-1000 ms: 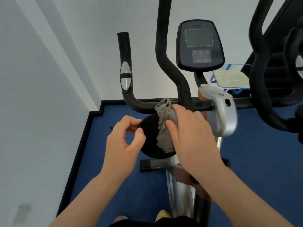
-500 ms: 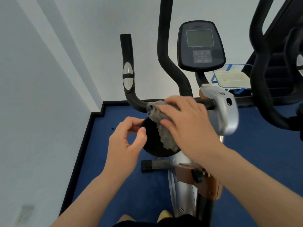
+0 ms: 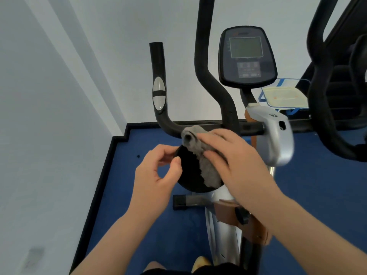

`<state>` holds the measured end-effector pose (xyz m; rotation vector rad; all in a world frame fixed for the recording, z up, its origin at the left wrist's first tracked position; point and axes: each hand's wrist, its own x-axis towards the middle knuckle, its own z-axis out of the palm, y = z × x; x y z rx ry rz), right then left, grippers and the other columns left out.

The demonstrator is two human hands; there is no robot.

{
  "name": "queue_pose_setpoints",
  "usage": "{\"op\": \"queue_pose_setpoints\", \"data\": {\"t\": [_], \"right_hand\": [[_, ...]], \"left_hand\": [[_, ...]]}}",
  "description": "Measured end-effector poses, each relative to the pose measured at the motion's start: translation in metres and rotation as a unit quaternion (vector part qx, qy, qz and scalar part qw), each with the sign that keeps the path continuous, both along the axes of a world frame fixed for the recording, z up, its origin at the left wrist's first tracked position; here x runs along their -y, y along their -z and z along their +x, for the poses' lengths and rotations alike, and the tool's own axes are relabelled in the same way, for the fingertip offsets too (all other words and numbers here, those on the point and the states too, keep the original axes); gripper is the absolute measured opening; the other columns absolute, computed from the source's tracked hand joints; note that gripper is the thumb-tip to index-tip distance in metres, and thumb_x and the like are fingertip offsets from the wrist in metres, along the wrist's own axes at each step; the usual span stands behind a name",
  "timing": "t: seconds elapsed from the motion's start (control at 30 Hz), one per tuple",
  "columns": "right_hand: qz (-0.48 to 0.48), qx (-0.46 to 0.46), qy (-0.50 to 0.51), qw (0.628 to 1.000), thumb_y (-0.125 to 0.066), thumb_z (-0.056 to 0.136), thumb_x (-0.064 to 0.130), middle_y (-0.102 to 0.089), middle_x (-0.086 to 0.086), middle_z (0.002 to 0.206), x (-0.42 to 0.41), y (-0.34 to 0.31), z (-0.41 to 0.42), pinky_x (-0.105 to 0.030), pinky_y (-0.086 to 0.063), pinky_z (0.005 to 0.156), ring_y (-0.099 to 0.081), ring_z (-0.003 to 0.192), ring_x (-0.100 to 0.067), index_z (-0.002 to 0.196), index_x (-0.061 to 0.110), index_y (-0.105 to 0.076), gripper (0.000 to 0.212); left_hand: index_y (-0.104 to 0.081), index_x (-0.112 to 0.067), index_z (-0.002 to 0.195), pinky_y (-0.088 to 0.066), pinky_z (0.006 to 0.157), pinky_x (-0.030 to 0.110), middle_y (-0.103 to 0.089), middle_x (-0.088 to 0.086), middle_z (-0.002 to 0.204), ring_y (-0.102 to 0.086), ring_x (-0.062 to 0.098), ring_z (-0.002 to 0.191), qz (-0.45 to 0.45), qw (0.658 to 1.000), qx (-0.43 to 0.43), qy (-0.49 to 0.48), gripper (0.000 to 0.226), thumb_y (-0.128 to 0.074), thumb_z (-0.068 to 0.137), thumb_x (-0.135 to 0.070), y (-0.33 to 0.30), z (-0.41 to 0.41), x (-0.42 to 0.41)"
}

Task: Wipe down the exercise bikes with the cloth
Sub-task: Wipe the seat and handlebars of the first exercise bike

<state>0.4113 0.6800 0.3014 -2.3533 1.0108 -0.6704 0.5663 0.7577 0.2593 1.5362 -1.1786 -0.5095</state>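
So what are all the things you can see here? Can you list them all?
Exercise bike: one in front, silver and black, in the middle.
Console screen: one, dark grey, top of the bike.
Handlebar: one, black with a silver pad, upper left of the bike.
Round black disc: one, under the hands.
Cloth: one, grey, on the bar and disc.
Second machine: one, black, far right.
Clear container: one, pale lid, behind the bike.
Floor: blue.
Wall: white, on the left.
Left hand: fingers curled at the disc's edge.
Right hand: pressing the cloth.
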Motion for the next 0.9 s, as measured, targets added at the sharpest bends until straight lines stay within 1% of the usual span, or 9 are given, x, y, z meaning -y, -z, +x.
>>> {"op": "queue_pose_setpoints", "data": {"t": [0.07,0.17,0.27,0.4,0.57,0.63,0.73,0.83,0.9], "right_hand": [[-0.018,0.011,0.021,1.0,-0.055,0.096,0.017,-0.054,0.006,0.126,-0.008,0.005,-0.01,-0.029,-0.043,0.096,-0.05,0.114,-0.014,0.133,0.026,-0.057,0.038],[0.001,0.052,0.042,0.998,-0.057,0.095,0.016,-0.055,0.006,0.125,-0.002,0.011,0.004,-0.023,-0.041,0.098,-0.051,0.115,-0.011,0.133,0.023,-0.058,0.039],[-0.01,0.101,0.066,0.993,-0.059,0.094,0.011,-0.054,0.003,0.132,-0.012,0.02,0.001,-0.017,-0.04,0.101,-0.051,0.12,-0.009,0.132,0.02,-0.059,0.039],[-0.054,0.104,0.084,0.99,-0.063,0.091,0.01,-0.05,0.0,0.141,-0.028,0.031,-0.014,-0.016,-0.036,0.105,-0.048,0.126,-0.011,0.131,0.022,-0.06,0.042],[-0.004,0.124,0.051,0.991,-0.064,0.09,0.008,-0.054,0.004,0.133,-0.005,0.021,0.005,-0.002,-0.029,0.099,-0.048,0.12,-0.004,0.127,0.017,-0.064,0.038],[-0.038,0.117,0.06,0.991,-0.062,0.092,0.01,-0.05,0.001,0.139,-0.018,0.029,-0.005,-0.007,-0.032,0.104,-0.045,0.125,-0.004,0.13,0.017,-0.061,0.039],[-0.059,0.103,0.043,0.992,-0.061,0.092,0.016,-0.047,0.001,0.143,-0.022,0.033,-0.015,-0.017,-0.037,0.106,-0.045,0.128,-0.008,0.132,0.019,-0.059,0.04],[-0.014,0.086,0.019,0.996,-0.068,0.088,0.023,-0.051,0.008,0.129,0.0,0.021,0.002,-0.025,-0.044,0.097,-0.049,0.119,-0.009,0.124,0.023,-0.063,0.037],[-0.017,0.082,0.008,0.996,-0.072,0.084,0.025,-0.053,0.009,0.121,0.007,0.017,0.007,-0.024,-0.044,0.092,-0.049,0.115,-0.008,0.115,0.024,-0.067,0.031]], "left_hand": [[-0.064,-0.042,0.095,-0.047,0.085,0.019,-0.068,-0.017,0.092,-0.064,0.011,0.093,0.002,1.0,0.009,0.005,0.018,-0.049,0.084,-0.042,-0.001,0.002,-0.001],[-0.063,-0.042,0.094,-0.048,0.085,0.022,-0.068,-0.017,0.091,-0.064,0.013,0.093,-0.004,1.0,0.016,0.005,0.017,-0.048,0.084,-0.04,-0.001,0.001,0.0],[-0.062,-0.042,0.092,-0.046,0.084,0.017,-0.067,-0.017,0.089,-0.063,0.012,0.091,-0.009,1.0,0.014,0.002,0.017,-0.047,0.084,-0.039,0.0,-0.001,0.001],[-0.062,-0.047,0.091,-0.043,0.082,0.011,-0.066,-0.02,0.089,-0.062,0.008,0.089,-0.005,1.0,0.02,0.008,0.018,-0.048,0.084,-0.04,0.0,0.002,0.001],[-0.06,-0.041,0.09,-0.043,0.079,0.01,-0.064,-0.018,0.085,-0.062,0.007,0.085,-0.016,1.0,0.011,0.001,0.015,-0.048,0.083,-0.037,0.003,0.001,0.004],[-0.062,-0.038,0.092,-0.043,0.08,0.01,-0.064,-0.017,0.086,-0.062,0.009,0.086,-0.015,1.0,0.009,0.004,0.017,-0.047,0.084,-0.037,0.003,0.0,0.003],[-0.062,-0.042,0.095,-0.043,0.081,0.01,-0.067,-0.019,0.09,-0.063,0.007,0.089,-0.013,1.0,0.004,0.01,0.018,-0.048,0.086,-0.038,0.002,0.001,0.0],[-0.065,-0.043,0.095,-0.044,0.081,0.012,-0.066,-0.02,0.091,-0.062,0.005,0.088,-0.005,0.999,-0.019,0.029,0.017,-0.05,0.086,-0.041,0.001,0.004,-0.002],[-0.066,-0.043,0.096,-0.046,0.081,0.014,-0.067,-0.017,0.092,-0.063,0.007,0.089,-0.001,0.998,-0.049,0.044,0.018,-0.052,0.086,-0.042,-0.001,0.007,-0.004]]}}
